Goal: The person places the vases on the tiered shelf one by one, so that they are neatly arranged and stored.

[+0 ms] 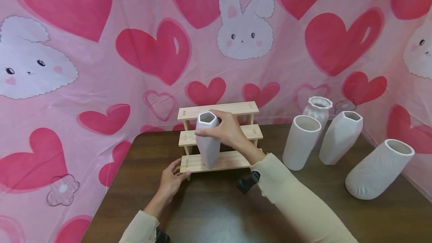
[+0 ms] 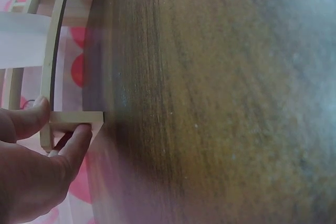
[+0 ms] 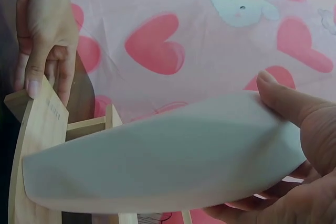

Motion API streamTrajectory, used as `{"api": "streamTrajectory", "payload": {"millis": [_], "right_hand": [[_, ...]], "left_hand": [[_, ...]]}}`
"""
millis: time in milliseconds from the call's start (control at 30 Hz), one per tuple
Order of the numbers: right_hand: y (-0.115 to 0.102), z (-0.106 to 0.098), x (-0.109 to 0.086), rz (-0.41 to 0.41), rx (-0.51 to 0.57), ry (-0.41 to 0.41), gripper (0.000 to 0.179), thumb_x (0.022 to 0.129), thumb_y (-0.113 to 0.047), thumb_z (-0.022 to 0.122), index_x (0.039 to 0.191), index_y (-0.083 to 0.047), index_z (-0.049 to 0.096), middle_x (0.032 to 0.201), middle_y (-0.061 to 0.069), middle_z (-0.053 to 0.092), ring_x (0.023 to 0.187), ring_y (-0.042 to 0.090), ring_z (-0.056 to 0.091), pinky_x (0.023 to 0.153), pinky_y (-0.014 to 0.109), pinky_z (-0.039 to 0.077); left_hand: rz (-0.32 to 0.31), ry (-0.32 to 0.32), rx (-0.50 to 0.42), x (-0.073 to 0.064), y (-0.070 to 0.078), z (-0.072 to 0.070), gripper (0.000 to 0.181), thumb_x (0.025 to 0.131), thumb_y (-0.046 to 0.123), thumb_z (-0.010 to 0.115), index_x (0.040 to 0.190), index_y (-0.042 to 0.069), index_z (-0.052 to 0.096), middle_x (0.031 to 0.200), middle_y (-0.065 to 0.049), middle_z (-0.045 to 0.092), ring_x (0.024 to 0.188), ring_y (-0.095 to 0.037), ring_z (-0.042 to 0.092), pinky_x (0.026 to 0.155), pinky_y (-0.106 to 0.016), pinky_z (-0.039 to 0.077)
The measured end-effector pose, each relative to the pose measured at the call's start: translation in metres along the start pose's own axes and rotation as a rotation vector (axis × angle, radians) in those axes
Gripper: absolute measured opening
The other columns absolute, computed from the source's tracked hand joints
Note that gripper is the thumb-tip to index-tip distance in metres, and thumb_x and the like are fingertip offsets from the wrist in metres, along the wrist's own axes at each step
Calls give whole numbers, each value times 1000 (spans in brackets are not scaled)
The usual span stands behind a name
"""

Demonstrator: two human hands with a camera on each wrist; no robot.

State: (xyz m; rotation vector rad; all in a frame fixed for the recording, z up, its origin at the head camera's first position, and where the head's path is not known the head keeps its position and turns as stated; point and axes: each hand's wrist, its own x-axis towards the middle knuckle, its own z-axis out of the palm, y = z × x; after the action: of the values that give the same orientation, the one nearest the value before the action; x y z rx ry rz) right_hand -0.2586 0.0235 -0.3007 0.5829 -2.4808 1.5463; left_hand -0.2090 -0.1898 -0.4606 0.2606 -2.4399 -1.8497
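A white faceted vase (image 1: 208, 147) stands upright on the lowest step of a three-step wooden rack (image 1: 233, 159). My right hand (image 1: 225, 127) grips it near the top, thumb on one side and fingers on the other. In the right wrist view the vase (image 3: 157, 156) has its base right at the step's surface. My left hand (image 1: 171, 178) pinches the left end of the lowest step, and in the left wrist view the thumb of that hand (image 2: 42, 166) lies on top with the fingers around the support below.
Right of the rack stand more white vases: a cylindrical one (image 1: 300, 143), a faceted one (image 1: 340, 138), one with a scalloped rim (image 1: 318, 110) and a leaf-patterned one (image 1: 378, 170). All are on the dark wooden table (image 1: 209, 213). A pink heart-print cloth (image 1: 202, 66) hangs behind.
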Motion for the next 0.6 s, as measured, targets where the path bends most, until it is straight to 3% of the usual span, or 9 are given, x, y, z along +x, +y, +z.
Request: {"api": "streamTrajectory", "payload": {"millis": [200, 600], "right_hand": [[-4, 1, 1, 11, -10, -54, 53, 66, -42, 88, 110, -20, 68, 97, -2, 67, 86, 17, 62, 69, 34, 54], [-4, 3, -3, 10, -29, -63, 62, 71, -37, 86, 124, -18, 61, 107, 2, 65, 92, 20, 62, 74, 37, 54]], "left_hand": [[-4, 6, 4, -1, -1, -1, 59, 85, 0, 70, 139, 1, 46, 120, -23, 62, 111, -33, 59, 85, -33, 52], [18, 19, -9, -3, -1, -1, 58, 85, -3, 70, 138, -2, 46, 117, -23, 64, 105, -30, 62, 77, -25, 52]]}}
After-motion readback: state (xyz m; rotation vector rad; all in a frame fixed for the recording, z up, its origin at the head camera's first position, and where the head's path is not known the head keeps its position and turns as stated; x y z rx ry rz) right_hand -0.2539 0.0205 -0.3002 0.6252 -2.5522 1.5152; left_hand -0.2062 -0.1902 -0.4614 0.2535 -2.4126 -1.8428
